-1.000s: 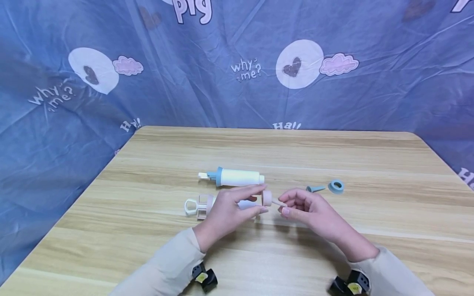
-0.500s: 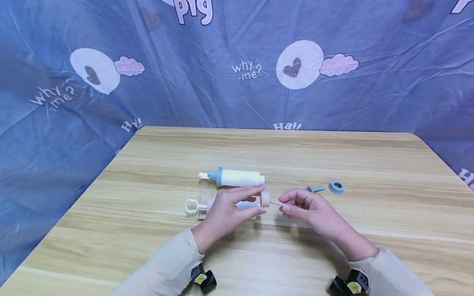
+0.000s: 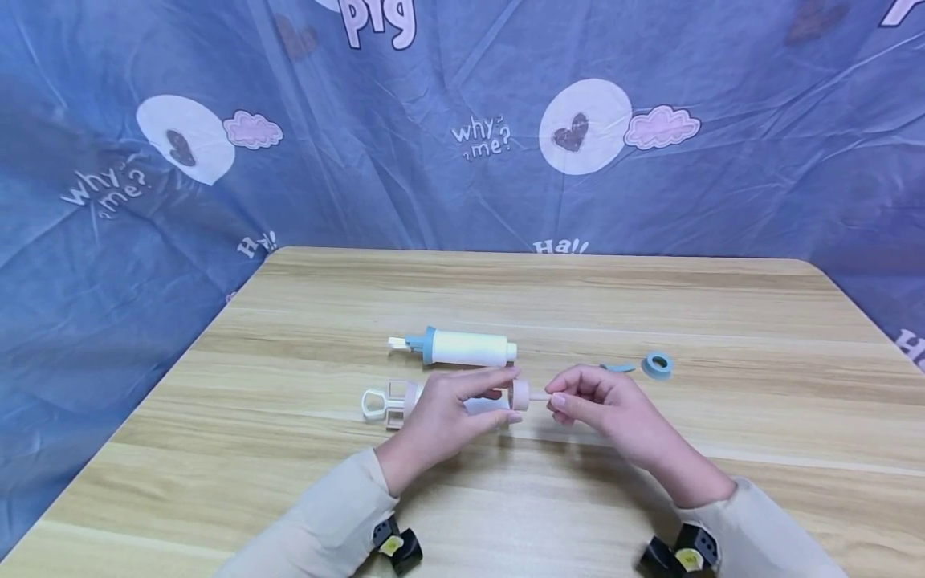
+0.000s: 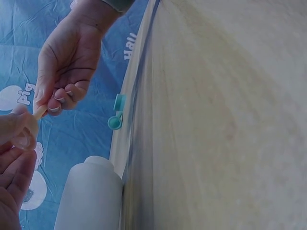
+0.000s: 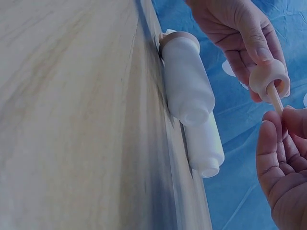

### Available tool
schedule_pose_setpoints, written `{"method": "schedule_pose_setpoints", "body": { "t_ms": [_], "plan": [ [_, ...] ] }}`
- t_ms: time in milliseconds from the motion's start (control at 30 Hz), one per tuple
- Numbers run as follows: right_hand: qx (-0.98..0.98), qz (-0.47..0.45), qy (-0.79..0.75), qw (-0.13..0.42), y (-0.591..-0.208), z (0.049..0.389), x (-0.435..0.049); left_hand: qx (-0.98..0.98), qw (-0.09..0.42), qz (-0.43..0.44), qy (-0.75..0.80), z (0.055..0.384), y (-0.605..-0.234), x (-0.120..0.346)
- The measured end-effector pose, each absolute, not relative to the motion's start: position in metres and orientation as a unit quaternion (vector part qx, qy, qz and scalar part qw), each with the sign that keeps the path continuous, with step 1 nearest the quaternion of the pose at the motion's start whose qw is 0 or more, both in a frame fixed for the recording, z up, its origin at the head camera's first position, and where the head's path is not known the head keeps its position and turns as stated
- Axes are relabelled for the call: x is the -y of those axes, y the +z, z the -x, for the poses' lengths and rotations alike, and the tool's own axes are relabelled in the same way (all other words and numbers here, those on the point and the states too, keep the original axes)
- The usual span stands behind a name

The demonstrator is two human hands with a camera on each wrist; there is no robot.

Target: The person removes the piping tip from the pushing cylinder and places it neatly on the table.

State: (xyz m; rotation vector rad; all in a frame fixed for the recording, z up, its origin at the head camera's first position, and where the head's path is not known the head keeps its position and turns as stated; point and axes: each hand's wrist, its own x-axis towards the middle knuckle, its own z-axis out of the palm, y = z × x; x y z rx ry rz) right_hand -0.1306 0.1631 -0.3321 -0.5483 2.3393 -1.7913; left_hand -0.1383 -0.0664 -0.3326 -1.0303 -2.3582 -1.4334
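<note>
My left hand point(image 3: 444, 409) pinches a pale pink ring-shaped cap point(image 3: 520, 395) between thumb and fingers. A thin pale pink nozzle point(image 5: 275, 98) runs out through the cap's opening. Its free end is pinched by the thumb and fingertips of my right hand point(image 3: 607, 405). Both parts are held above the table. Under and behind the left hand lies a white syringe-like tube point(image 5: 189, 79) with a pink collar and a white loop handle point(image 3: 373, 404); the left hand covers part of it in the head view.
Farther back lies a similar white tube point(image 3: 470, 348) with a blue collar. Beyond the right hand are a blue ring cap point(image 3: 657, 365) and a blue nozzle point(image 3: 619, 368), partly hidden by that hand. A blue printed cloth point(image 3: 405, 185) hangs behind the wooden table point(image 3: 217, 482).
The pink nozzle, tilted down to the right earlier, now lies nearly level. The right hand has risen slightly in view, covering more of the blue nozzle. The left hand keeps its grip.
</note>
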Motion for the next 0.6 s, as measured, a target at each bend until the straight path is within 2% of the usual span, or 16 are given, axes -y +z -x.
{"method": "schedule_pose_setpoints", "body": {
  "t_ms": [333, 600],
  "plan": [
    [-0.769, 0.184, -0.607, 0.072, -0.3297, 0.1299, -0.1576, 0.785, 0.055, 0.340, -0.515, 0.1374, -0.3325, 0.0630],
    [-0.749, 0.205, -0.625, 0.080, -0.3300, 0.1290, -0.1545, 0.795, 0.050, 0.331, -0.506, 0.1362, -0.3337, 0.0610]
  ]
}}
